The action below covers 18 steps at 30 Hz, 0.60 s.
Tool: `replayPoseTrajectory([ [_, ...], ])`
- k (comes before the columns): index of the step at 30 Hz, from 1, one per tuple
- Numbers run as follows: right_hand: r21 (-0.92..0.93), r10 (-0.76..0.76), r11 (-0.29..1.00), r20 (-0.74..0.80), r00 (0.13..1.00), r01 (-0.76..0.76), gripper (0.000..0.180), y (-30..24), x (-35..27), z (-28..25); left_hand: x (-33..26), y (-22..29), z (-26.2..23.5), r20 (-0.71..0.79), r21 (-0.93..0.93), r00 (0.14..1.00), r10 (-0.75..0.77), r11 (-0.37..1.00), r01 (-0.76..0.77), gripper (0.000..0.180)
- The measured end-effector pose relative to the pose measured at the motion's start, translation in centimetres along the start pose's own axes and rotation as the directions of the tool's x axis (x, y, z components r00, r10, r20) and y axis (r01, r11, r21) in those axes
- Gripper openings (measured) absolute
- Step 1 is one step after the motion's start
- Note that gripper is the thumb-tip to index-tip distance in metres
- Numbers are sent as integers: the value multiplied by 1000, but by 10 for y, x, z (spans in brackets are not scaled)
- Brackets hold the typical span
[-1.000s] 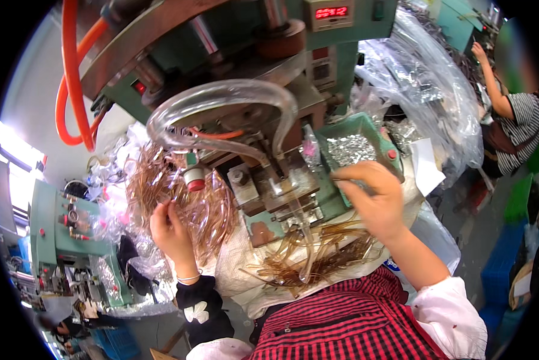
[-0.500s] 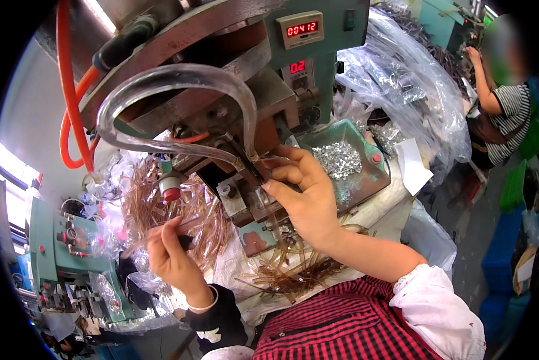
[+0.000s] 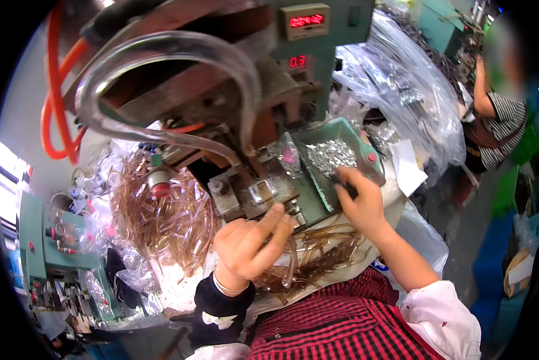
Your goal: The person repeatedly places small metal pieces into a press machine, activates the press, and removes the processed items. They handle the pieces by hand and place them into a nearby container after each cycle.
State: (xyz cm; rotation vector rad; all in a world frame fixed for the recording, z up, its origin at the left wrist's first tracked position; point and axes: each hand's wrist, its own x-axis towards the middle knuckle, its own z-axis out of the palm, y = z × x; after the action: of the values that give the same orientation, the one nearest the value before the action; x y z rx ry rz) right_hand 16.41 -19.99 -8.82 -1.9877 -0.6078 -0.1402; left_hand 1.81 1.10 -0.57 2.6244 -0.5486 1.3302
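Left hand [image 3: 254,245] extends two fingers by the grey steel press block [image 3: 262,191], right hand [image 3: 364,201] curls beside silver metal chips [image 3: 331,154] in a green open tray [image 3: 342,127], apparently kept close for easy reach, any pinch impossible to tell.

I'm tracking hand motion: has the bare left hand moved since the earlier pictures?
Yes, rightward: against the round red machine button, the bare left hand was lower left, then below, and is now at its lower right.

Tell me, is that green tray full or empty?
Partly filled: silvery bits lie heaped in the green tray, with its bare green wall showing above them. The right hand hides some of it.
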Motion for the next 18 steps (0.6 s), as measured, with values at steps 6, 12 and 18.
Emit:
replayPoseTrajectory([
  [6,38,-7,999,-200,980,15,30,14,42,-11,3,2,2,-36,-1,999,-22,1000,22,31],
  [12,-397,-119,912,-3,993,108,19,2,3,-10,4,-1,2,-64,-23,997,-34,999,32,24],
  [18,-513,-191,845,-26,981,151,13,-3,12,6,-13,27,-20,30,-71,978,-205,976,207,28],
])
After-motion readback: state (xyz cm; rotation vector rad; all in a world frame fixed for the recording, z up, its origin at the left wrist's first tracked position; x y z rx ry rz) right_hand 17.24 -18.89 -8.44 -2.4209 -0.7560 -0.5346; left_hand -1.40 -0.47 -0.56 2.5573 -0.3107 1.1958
